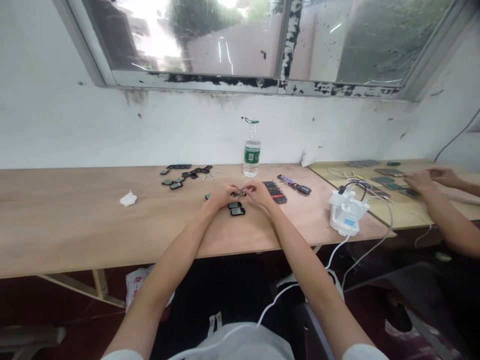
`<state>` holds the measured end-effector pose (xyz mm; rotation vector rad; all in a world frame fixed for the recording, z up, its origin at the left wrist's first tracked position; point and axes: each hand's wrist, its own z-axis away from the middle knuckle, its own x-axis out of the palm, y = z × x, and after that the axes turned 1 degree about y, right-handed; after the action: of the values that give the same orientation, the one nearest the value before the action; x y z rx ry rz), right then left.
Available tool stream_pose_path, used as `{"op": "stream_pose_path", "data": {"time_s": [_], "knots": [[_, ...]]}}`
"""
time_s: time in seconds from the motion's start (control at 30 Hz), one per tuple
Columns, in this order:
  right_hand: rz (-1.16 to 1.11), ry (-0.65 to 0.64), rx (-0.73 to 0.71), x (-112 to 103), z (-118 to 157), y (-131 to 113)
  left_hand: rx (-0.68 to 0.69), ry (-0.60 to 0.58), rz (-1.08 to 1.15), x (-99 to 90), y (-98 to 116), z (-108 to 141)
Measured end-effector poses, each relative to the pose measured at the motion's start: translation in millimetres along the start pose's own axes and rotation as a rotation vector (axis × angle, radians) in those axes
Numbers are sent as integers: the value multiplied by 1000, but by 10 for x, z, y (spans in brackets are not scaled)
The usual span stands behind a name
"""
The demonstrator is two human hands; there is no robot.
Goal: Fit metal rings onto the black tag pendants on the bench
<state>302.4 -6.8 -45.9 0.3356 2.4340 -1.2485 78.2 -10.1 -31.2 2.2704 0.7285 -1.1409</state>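
Observation:
Both my hands meet above the wooden table, at the middle of the head view. My left hand (224, 195) pinches the left side of a small dark device with a light face (241, 192). The fingers of my right hand (258, 193) close on its right end, where a small yellow spot shows. Just below my hands lie two similar black devices (237, 211), one behind the other. Part of another dark piece (207, 196) shows beside my left hand. Further back on the left is a loose group of black and green-grey pieces (176, 184), with small white bits (207, 176) beside it.
A water bottle (251, 156) stands near the wall. Right of my hands are a dark box (275, 192), a snack bar (287, 181) and a white power adapter (347, 212) with cables. Crumpled tissue (128, 199) lies left. Another person's hands (423, 180) work at the far right.

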Motion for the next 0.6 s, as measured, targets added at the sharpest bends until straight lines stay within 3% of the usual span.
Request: {"op": "stream_pose_path", "data": {"time_s": [0.23,0.33,0.6], "knots": [[-128,-39,-35,14,49,28,-9,120,5,-51,-9,14],[-186,-65,4,70,51,86,-30,120,11,-64,-8,27],[-114,-78,-60,114,-9,182,-92,91,31,-77,21,41]]}}
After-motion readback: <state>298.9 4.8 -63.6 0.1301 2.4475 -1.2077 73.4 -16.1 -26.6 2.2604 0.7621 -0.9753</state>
